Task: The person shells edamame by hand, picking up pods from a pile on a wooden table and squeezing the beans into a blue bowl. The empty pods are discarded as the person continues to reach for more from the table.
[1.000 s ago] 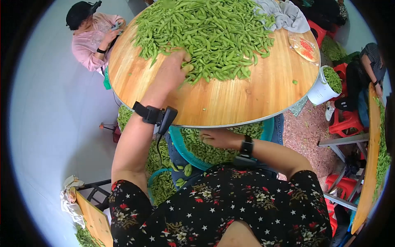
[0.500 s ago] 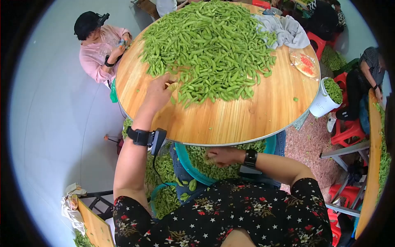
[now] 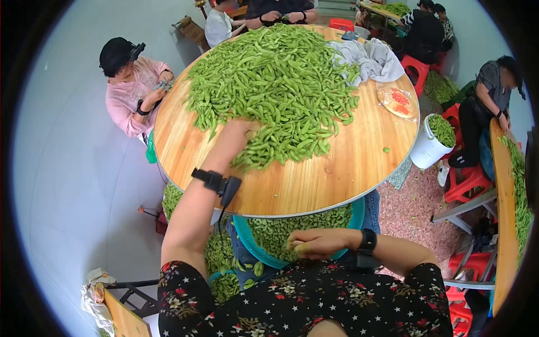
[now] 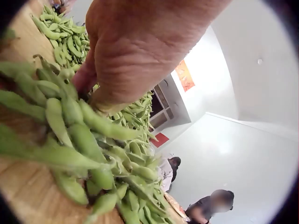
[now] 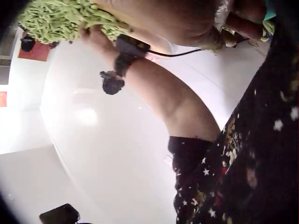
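A big heap of green edamame pods (image 3: 264,84) covers much of the round wooden table (image 3: 359,168). My left hand (image 3: 233,139) reaches into its near left edge, palm down. Seen from the left wrist, the left fingers (image 4: 85,78) point down among pods (image 4: 88,144), their tips hidden. Below the table edge, a teal basin (image 3: 359,212) on my lap holds shelled green beans (image 3: 269,233). My right hand (image 3: 319,242) is over the basin's near side with fingers curled in; I cannot tell if a bean is inside. A silvery band (image 5: 221,13) shows on it in the right wrist view.
A grey cloth (image 3: 368,59) and a bagged flat round item (image 3: 397,101) lie on the table's right. A white bucket of pods (image 3: 431,147) stands beside it. One person in pink (image 3: 132,95) sits at the left, others farther off. Loose pods (image 3: 219,253) are below left.
My left hand drew back from the heap, then went into its near left edge again; pods there now lie closer to me. My right hand came back from under the table edge toward my body.
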Demonstrator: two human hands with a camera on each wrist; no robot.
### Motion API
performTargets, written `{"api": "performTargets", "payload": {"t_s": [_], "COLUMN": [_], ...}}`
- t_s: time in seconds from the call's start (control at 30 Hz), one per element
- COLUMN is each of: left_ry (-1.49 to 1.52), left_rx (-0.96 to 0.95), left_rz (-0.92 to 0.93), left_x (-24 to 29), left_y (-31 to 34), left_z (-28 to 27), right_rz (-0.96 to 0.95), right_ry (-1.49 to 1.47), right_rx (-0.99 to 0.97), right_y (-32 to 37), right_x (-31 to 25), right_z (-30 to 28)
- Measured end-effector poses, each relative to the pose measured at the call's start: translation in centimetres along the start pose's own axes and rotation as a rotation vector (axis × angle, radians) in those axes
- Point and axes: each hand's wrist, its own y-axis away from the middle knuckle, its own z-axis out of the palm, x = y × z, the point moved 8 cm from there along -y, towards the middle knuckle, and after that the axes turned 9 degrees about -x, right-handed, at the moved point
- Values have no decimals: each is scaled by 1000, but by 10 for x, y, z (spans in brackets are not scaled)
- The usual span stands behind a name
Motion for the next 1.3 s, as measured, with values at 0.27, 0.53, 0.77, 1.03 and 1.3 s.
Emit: {"api": "performTargets", "payload": {"t_s": [0.27, 0.53, 0.77, 1.03, 1.3], "left_ry": [540, 861, 546, 553, 125], "left_rx": [244, 211, 217, 110, 11], "left_rz": [-80, 21, 11, 37, 279], "left_x": [61, 151, 157, 161, 189], "left_y": [68, 121, 126, 133, 142], "left_z": [-29, 26, 22, 24, 6], "right_rz": [-357, -530, -555, -557, -516], "right_ry": [131, 31, 8, -12, 124], "right_rx": [506, 669, 673, 638, 586], "right_y": [47, 44, 50, 52, 62], "right_x": [-56, -76, -72, -72, -83], "right_z": [-26, -41, -34, -30, -16]}}
